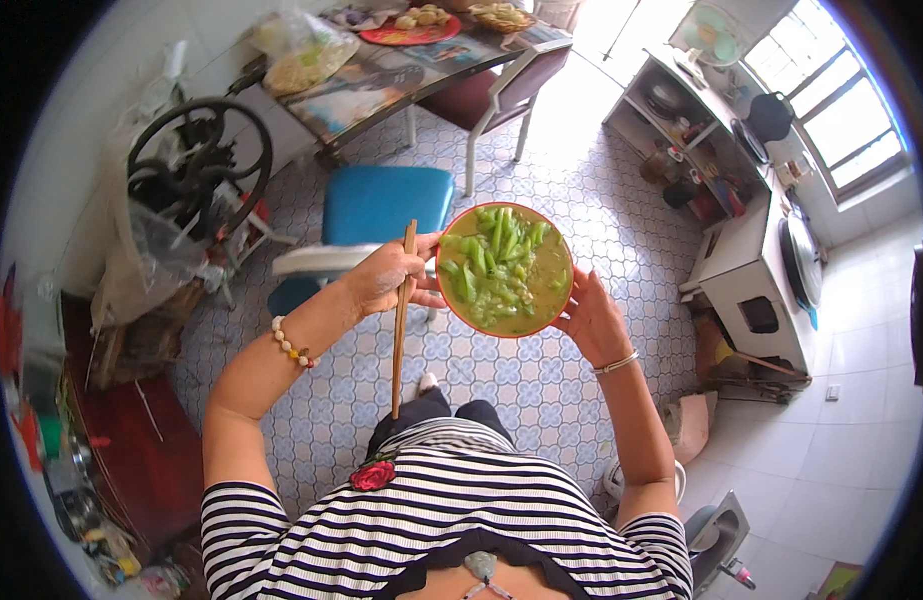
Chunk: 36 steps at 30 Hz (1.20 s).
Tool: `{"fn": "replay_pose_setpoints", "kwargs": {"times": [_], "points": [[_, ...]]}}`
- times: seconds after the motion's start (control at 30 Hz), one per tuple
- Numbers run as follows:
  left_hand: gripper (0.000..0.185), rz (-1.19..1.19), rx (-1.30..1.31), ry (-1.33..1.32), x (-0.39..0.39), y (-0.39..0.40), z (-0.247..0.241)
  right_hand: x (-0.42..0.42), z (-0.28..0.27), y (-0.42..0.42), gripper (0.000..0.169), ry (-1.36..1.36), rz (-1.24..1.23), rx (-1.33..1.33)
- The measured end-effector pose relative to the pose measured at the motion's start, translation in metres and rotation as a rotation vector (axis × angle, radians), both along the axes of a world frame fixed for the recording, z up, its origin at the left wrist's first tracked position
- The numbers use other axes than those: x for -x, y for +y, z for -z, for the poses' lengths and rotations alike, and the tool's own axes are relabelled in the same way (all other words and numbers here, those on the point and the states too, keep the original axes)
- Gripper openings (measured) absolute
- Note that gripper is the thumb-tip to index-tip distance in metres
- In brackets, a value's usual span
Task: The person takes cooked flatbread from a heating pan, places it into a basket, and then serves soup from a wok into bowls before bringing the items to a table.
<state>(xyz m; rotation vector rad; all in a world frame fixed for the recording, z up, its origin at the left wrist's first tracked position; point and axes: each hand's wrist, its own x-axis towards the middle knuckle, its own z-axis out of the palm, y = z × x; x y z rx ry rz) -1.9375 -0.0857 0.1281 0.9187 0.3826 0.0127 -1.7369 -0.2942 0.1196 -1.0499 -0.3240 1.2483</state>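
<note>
A round bowl with a red rim (pixel 504 270), filled with a greenish soup and pieces of green vegetable, is held out before me between both hands. My left hand (pixel 392 276) supports the bowl's left side with its fingers and also holds a pair of wooden chopsticks (pixel 401 322), which hang down towards my body. On the bowl's lower right side, my right hand (pixel 596 311) grips the wall, its fingers partly hidden beneath.
Ahead stand a blue-seated chair (pixel 386 202), a maroon chair (pixel 472 97) and a table (pixel 356 101) bearing food. A machine with a black handwheel (pixel 262 161) is at left; cabinets (pixel 731 277) line the right.
</note>
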Motion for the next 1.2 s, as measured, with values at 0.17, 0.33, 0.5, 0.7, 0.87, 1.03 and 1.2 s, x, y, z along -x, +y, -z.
{"fn": "replay_pose_setpoints", "kwargs": {"times": [0.17, 0.33, 0.5, 0.7, 0.87, 1.03, 1.2], "points": [[0.060, 0.068, -0.028, 0.002, -0.082, 0.059, 0.000, -0.075, 0.005, 0.048, 0.043, 0.020, 0.050, -0.002], [0.060, 0.040, -0.014, 0.053, -0.152, 0.119, 0.005, -0.151, 0.007, 0.115, 0.044, 0.016, 0.003, 0.004], [0.053, -0.049, -0.015, 0.029, -0.211, 0.185, 0.015, -0.231, 0.024, 0.196, 0.052, -0.022, -0.110, -0.008], [0.053, -0.215, 0.002, 0.034, -0.255, 0.275, 0.032, -0.303, 0.028, 0.322, 0.055, 0.013, -0.282, 0.017], [0.054, -0.300, 0.012, 0.045, -0.287, 0.360, 0.048, -0.346, 0.047, 0.433, 0.055, 0.015, -0.367, 0.041], [0.054, -0.370, -0.018, 0.093, -0.312, 0.453, 0.062, -0.376, 0.078, 0.548, 0.054, 0.043, -0.380, 0.093], [0.054, -0.394, 0.008, 0.139, -0.332, 0.544, 0.093, -0.391, 0.101, 0.644, 0.053, 0.078, -0.382, 0.145]]}}
